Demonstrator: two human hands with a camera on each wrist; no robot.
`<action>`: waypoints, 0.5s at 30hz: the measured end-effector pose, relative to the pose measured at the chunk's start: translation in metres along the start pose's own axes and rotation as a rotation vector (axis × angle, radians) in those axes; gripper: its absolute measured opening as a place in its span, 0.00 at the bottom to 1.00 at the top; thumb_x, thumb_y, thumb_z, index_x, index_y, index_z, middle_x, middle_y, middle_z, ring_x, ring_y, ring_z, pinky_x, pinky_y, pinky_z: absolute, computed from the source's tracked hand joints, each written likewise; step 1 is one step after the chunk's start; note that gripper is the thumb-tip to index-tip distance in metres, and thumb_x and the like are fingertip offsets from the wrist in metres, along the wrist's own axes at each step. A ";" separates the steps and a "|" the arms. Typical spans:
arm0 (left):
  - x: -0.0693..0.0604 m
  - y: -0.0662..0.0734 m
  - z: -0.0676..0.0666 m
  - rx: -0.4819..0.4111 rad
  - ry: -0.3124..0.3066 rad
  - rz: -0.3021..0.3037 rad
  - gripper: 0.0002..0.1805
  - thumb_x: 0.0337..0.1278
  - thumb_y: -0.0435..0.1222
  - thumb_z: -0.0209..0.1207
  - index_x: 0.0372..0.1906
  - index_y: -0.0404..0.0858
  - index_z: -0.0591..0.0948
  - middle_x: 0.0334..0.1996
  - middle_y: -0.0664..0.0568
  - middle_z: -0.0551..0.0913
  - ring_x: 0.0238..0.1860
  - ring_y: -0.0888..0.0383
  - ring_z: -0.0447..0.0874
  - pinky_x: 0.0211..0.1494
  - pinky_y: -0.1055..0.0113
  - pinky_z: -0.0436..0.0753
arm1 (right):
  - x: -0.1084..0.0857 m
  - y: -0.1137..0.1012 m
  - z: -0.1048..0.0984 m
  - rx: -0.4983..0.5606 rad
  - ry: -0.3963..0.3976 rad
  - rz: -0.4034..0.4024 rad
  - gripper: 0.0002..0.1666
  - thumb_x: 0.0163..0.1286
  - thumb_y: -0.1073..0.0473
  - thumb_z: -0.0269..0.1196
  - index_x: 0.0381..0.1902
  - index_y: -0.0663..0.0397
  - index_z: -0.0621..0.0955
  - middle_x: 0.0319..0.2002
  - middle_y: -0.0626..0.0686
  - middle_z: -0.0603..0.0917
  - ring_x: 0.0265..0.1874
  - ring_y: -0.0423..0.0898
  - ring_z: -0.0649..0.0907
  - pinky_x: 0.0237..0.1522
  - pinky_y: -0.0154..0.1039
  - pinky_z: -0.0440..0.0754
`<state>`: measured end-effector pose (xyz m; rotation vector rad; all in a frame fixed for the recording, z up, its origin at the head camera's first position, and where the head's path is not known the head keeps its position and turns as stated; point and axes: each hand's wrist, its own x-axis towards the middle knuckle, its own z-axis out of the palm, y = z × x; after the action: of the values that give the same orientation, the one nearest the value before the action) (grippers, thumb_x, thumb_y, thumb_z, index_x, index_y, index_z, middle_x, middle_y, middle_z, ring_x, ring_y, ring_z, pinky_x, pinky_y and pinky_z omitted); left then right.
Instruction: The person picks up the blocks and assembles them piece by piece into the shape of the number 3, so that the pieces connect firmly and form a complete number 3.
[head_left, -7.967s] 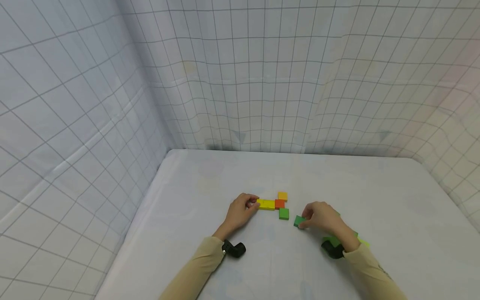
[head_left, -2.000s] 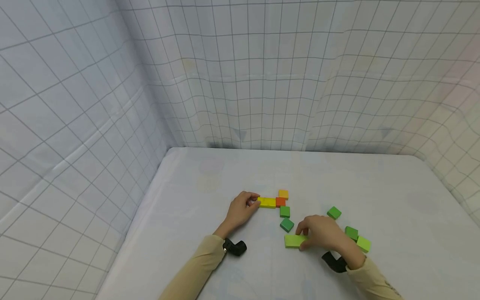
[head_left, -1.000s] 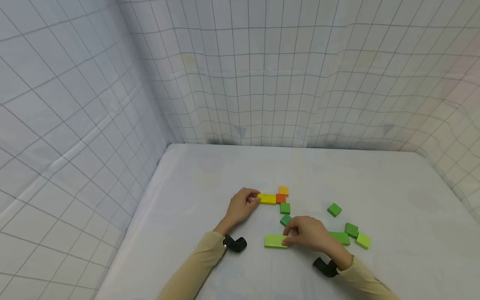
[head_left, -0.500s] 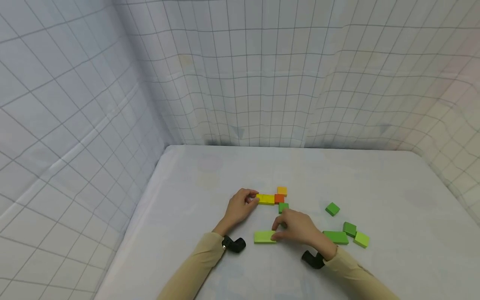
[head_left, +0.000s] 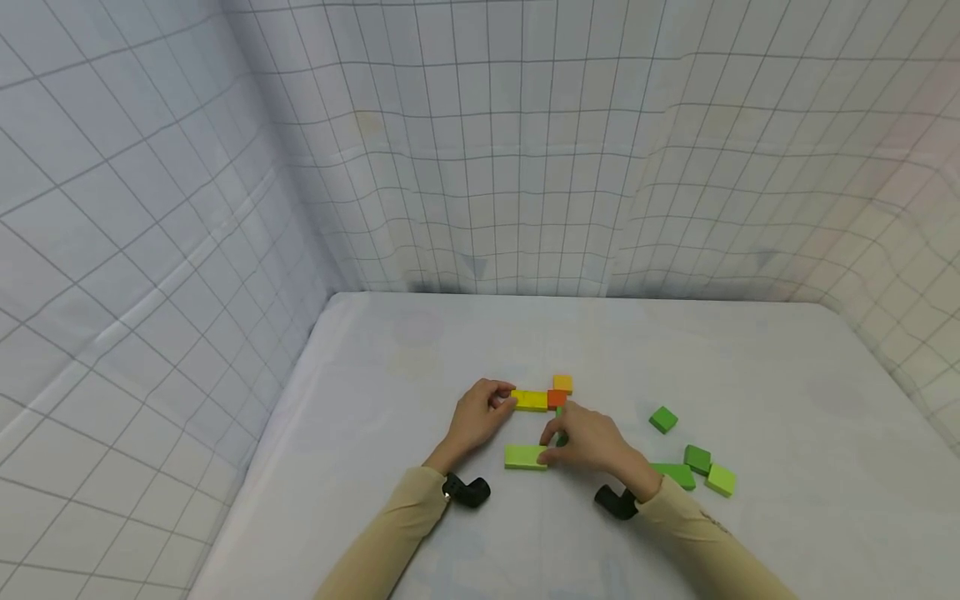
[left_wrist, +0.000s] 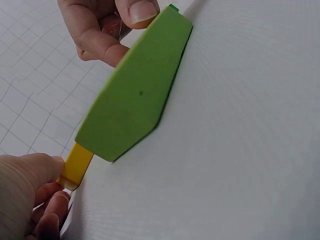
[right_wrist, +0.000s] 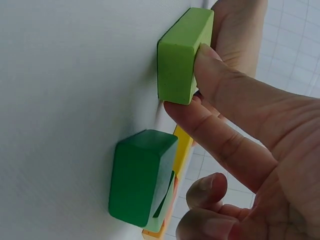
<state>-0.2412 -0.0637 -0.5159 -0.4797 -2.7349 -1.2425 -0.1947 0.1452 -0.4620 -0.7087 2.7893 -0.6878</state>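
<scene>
My left hand (head_left: 476, 414) pinches the left end of a yellow oblong block (head_left: 529, 401). An orange-red square block (head_left: 557, 399) touches the yellow one's right end, and an amber square block (head_left: 562, 384) adjoins it behind. With thumb and finger, my right hand (head_left: 592, 442) pinches the right end of a light-green oblong block (head_left: 525, 457), nearer to me than the yellow one. In the right wrist view a dark-green block (right_wrist: 135, 180) stands by my right fingers; the head view mostly hides it behind that hand. Low in the left wrist view, my left thumb and fingers grip the yellow block (left_wrist: 76, 167).
Loose blocks lie to the right on the white table (head_left: 420, 350): a green square (head_left: 663, 419), another green square (head_left: 697, 459), a lime square (head_left: 721, 480) and a long green block (head_left: 678, 475) partly behind my right forearm. Gridded cloth (head_left: 480, 167) hangs around the table.
My right hand has carried the light-green block left, then slightly away from me, closer to the yellow block. Eight seconds ago it held the dark-green square. My left hand has stayed in place.
</scene>
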 end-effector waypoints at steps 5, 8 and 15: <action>-0.001 0.000 0.000 -0.005 0.003 0.009 0.13 0.62 0.40 0.59 0.48 0.40 0.82 0.37 0.54 0.77 0.33 0.62 0.73 0.37 0.67 0.72 | 0.001 0.001 -0.001 -0.014 -0.001 0.011 0.09 0.51 0.46 0.74 0.28 0.39 0.86 0.30 0.45 0.71 0.26 0.40 0.69 0.25 0.37 0.67; -0.001 0.000 0.000 -0.005 0.002 0.011 0.13 0.62 0.40 0.59 0.48 0.40 0.82 0.37 0.54 0.77 0.33 0.62 0.73 0.37 0.67 0.72 | 0.002 0.002 -0.001 -0.009 -0.005 0.024 0.10 0.51 0.46 0.74 0.28 0.40 0.86 0.30 0.44 0.71 0.26 0.40 0.68 0.26 0.37 0.66; -0.001 0.002 0.000 -0.006 -0.005 -0.006 0.13 0.62 0.41 0.59 0.48 0.40 0.82 0.37 0.55 0.77 0.33 0.62 0.73 0.37 0.67 0.72 | 0.002 0.006 -0.003 0.005 -0.005 0.034 0.10 0.50 0.47 0.74 0.28 0.40 0.86 0.29 0.43 0.71 0.26 0.40 0.68 0.26 0.36 0.66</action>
<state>-0.2396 -0.0631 -0.5146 -0.4765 -2.7395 -1.2533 -0.1992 0.1500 -0.4622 -0.6599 2.7872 -0.6852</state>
